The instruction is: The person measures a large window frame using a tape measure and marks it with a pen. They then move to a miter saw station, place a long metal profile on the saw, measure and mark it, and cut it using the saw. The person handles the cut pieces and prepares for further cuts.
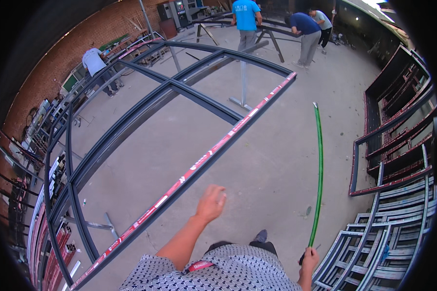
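My right hand (310,260) is closed around the lower end of a long, thin green strip (320,165). The strip runs forward from it over the floor, bows slightly, and ends in a pale tip. Something small and dark shows at the same hand, too little of it to name. My left hand (211,204) is held out before me with loosely bent fingers and nothing in it. Closest to that hand is a large dark metal frame (199,99) with crossbars, raised on stands. Red and white protective tape (199,162) covers its near edge.
Several metal frames (357,169) lean and stack along the right side, with grey ladder-like frames (374,247) nearer me. At the back, a person in a bright blue shirt (246,17) and others work by trestles (272,41). Another person (94,63) bends at the left wall.
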{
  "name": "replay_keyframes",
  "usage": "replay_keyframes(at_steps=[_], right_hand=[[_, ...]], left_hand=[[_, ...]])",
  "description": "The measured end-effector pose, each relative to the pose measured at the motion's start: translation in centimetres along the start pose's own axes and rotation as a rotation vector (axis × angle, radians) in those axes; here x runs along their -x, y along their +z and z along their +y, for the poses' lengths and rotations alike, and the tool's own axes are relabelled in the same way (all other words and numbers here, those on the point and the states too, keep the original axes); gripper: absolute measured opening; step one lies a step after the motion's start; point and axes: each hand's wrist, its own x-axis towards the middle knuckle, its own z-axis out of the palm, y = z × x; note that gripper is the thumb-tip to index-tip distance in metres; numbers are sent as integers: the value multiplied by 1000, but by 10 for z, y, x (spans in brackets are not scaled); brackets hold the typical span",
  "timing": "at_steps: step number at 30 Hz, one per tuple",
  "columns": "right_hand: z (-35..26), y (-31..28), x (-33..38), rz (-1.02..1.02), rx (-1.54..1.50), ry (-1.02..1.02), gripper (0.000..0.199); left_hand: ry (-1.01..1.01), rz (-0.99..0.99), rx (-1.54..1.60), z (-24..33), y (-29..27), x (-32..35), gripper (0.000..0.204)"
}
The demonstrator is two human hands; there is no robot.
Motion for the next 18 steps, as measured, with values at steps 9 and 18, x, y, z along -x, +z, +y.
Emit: replay_keyframes(at_steps=[9, 18], right_hand=[[-194, 46, -211, -193, 146, -225, 24], [-314, 154, -341, -353, 215, -374, 18]], left_hand=[[-180, 356, -142, 30, 32, -123, 21], [-334, 445, -143, -5, 99, -285, 28]])
